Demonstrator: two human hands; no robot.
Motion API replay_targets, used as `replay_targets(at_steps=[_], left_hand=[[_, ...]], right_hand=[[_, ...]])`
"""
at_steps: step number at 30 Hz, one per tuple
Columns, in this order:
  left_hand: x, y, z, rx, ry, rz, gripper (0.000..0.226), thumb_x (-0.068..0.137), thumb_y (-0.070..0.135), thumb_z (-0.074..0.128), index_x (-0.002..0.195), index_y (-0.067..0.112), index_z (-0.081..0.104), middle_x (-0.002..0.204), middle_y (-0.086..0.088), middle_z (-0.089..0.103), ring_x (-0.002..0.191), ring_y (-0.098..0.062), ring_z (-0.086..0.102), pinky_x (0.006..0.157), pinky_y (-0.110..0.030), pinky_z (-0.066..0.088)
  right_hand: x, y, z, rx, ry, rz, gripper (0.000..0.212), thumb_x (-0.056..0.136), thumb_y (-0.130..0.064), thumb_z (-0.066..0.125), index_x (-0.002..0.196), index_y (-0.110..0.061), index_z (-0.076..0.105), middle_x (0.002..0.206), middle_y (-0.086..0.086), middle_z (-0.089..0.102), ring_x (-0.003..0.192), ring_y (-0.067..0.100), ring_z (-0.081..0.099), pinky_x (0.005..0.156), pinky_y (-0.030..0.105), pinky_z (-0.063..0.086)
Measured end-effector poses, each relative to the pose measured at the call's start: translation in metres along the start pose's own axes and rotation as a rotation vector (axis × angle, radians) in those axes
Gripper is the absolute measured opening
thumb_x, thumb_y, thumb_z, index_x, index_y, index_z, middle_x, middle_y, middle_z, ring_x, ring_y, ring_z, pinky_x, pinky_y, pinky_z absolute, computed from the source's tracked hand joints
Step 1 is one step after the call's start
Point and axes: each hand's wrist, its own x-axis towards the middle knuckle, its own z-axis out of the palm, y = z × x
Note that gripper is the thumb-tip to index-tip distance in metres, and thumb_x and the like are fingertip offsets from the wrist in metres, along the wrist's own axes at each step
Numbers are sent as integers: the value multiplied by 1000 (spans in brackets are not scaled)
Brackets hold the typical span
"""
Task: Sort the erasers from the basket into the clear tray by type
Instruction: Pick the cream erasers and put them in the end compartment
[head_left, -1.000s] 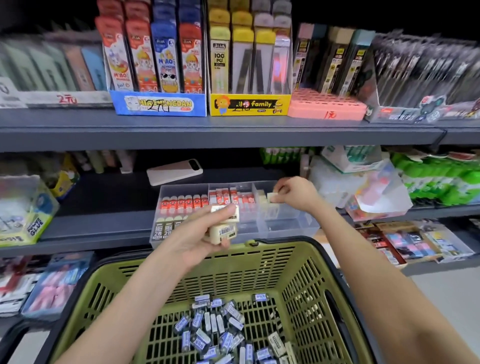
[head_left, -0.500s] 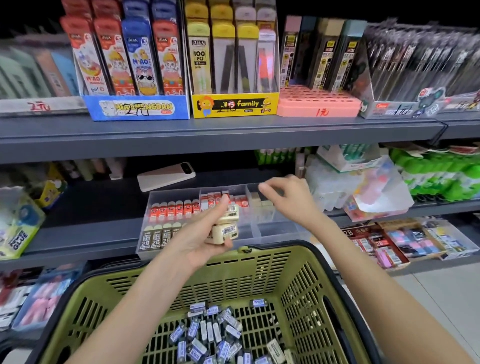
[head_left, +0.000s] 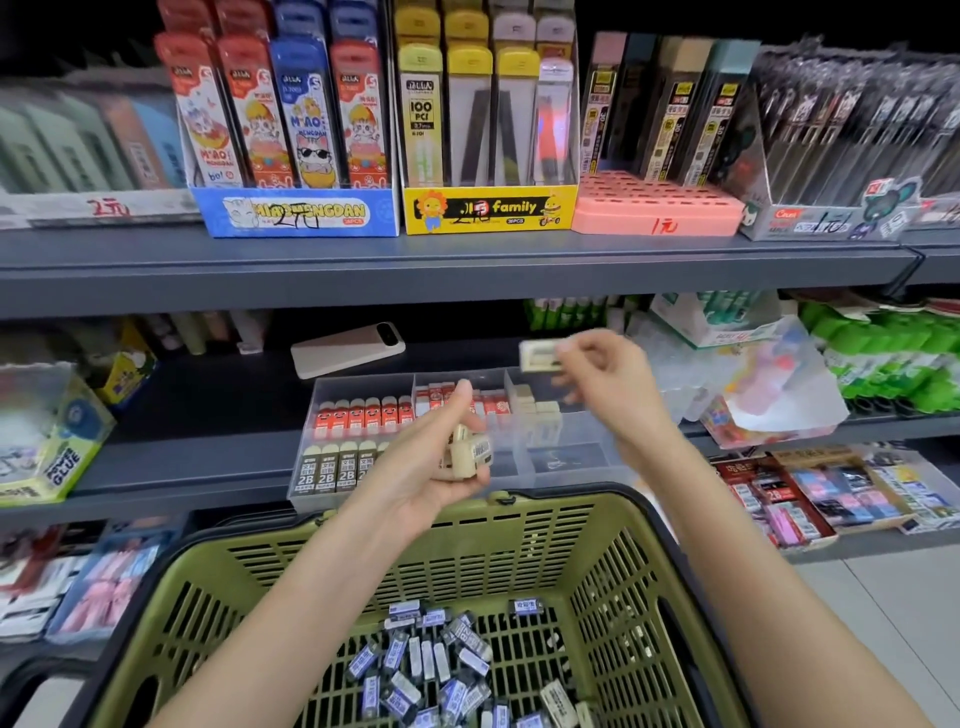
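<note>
In the head view, a cream eraser (head_left: 540, 356) is pinched at the fingers of the right hand (head_left: 608, 382) and held in the air over the back of the tray (head_left: 571, 462). A small stack of like erasers (head_left: 470, 449) is gripped in the left hand (head_left: 431, 467), in front of the tray's middle. Blue-labelled erasers (head_left: 431, 665) lie loose in the basket (head_left: 519, 525).

The pinched eraser is best lowered straight down into the right-hand cell, where a cream row (head_left: 537, 415) is already lined up. It should be set upright against that row's front end and kept out of the red row (head_left: 363, 415) and the 2B row (head_left: 327, 467).

The thin dividers should be cleared on the way down. Room seems to be left towards the front of that cell. The basket rim lies just before the tray, the upper shelf (head_left: 467, 270) overhangs it, and a white device (head_left: 348, 351) lies close behind.
</note>
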Motion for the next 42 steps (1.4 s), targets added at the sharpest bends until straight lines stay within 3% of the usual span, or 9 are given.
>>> replay_targets(at_steps=[3, 8, 14, 21, 24, 27, 31, 36, 42], left_hand=[[-2, 5, -9, -169, -82, -29, 22, 63, 6, 69, 84, 0, 63, 92, -15, 56, 78, -25, 55, 54, -30, 57], [-2, 8, -17, -290, -94, -28, 26, 66, -6, 61, 92, -4, 61, 93, -17, 59, 86, -29, 59, 61, -39, 60], [3, 4, -20, -272, -57, -38, 26, 60, 9, 73, 84, 2, 67, 93, -16, 62, 104, -36, 62, 52, -28, 56], [7, 0, -20, -262, -43, -44, 25, 60, 22, 79, 78, 7, 73, 110, -21, 64, 102, -35, 65, 51, -22, 53], [6, 0, -18, -242, -56, -42, 23, 59, 27, 79, 73, 10, 76, 103, -19, 66, 106, -34, 62, 46, -19, 50], [6, 0, -16, -221, -113, -23, 24, 61, 33, 76, 73, 12, 78, 86, -13, 71, 95, -29, 65, 41, -16, 45], [6, 1, -14, -230, -192, -11, 30, 66, 38, 72, 75, 10, 77, 85, -11, 71, 87, -23, 65, 39, -14, 43], [3, -3, -11, -246, -175, 9, 39, 68, 33, 72, 93, 3, 66, 85, -14, 69, 74, -18, 65, 46, -17, 51], [1, 1, -16, -325, -93, -38, 31, 82, 7, 63, 111, -2, 55, 106, -30, 61, 85, -39, 70, 52, -28, 56]], right_hand=[[37, 24, -18, -478, 102, -34, 16, 89, -26, 58, 98, -14, 63, 82, 3, 63, 80, 23, 60, 66, 31, 43], [58, 51, -9, -1116, -99, -173, 18, 89, -32, 57, 101, -25, 67, 94, 5, 71, 88, 27, 63, 68, 28, 41], [61, 69, 6, -1100, -296, -187, 26, 93, -38, 47, 107, -32, 68, 110, -2, 68, 114, 25, 51, 100, 37, 32], [56, 68, 2, -1140, -243, -206, 35, 99, -29, 34, 125, -32, 57, 124, -2, 63, 125, 30, 44, 101, 39, 28], [37, 45, 4, -935, -114, -335, 31, 98, -32, 39, 115, -27, 65, 109, -3, 70, 106, 27, 55, 91, 37, 37], [2, 17, 11, -495, -296, -380, 31, 92, -42, 47, 107, -26, 70, 103, -10, 71, 98, 11, 56, 92, 34, 39], [-26, 5, 20, -519, -472, -384, 29, 91, -41, 54, 114, -28, 66, 112, -10, 66, 109, 15, 49, 100, 39, 33], [-42, 6, 22, -308, -387, -358, 18, 84, -31, 67, 96, -19, 70, 101, -7, 66, 103, 12, 52, 94, 28, 36], [-14, 22, -8, 127, -65, -19, 11, 82, -14, 69, 90, -11, 63, 87, 4, 69, 69, 10, 61, 59, 22, 50]])
